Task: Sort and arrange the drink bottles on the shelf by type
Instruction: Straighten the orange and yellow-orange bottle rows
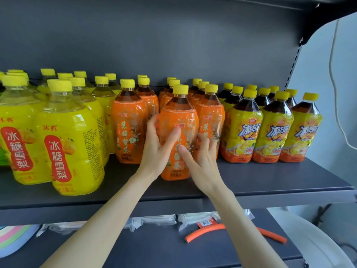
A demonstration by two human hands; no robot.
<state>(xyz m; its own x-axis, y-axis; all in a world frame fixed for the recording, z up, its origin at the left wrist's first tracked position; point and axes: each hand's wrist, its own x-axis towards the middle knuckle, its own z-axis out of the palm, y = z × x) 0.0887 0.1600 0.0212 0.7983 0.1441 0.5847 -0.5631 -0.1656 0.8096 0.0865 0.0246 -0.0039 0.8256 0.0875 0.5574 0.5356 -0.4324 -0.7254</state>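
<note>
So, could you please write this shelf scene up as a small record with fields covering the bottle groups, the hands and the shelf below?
shelf: dark grey shelf; every visible cap is yellow
left group: yellow-label bottles, pale liquid
middle group: orange-label bottles, dark liquid
right group: yellow-and-orange-label bottles, dark liquid
held bottle: front orange bottle, upright, forward of its group
left hand: grips the front orange bottle's left side
right hand: fingers curled on its right side
lower shelf: orange hose piece, plastic-wrapped packs
</note>
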